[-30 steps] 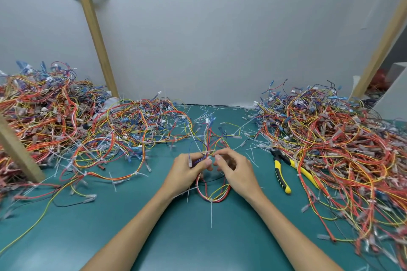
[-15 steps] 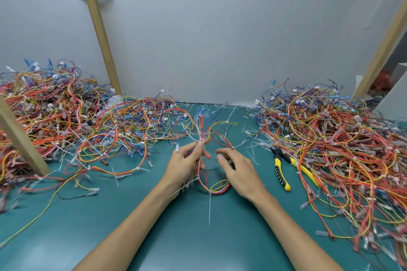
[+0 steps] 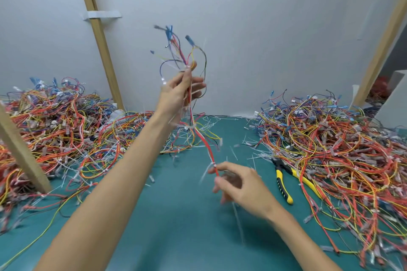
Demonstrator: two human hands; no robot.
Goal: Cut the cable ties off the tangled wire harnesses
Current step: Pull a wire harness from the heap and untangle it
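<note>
Wire harness [image 3: 199,138] lifted off mat [image 3: 176,215] since a moment ago, now stretched in the air. Left hand [image 3: 180,94] raised, fingers curled round upper bundle. Right hand [image 3: 240,185] pinches lower red end beside cable tie [image 3: 212,164]. Yellow-handled cutters [image 3: 284,185] lie idle on mat, so cutting judged not begun.

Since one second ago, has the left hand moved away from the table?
Yes. The left hand has risen off the table, gripping the wire harness, and is now before the wall.

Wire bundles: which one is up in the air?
The small harness that the left hand holds up, its red end pinched by the right hand. The left pile and right pile lie on the table.
</note>
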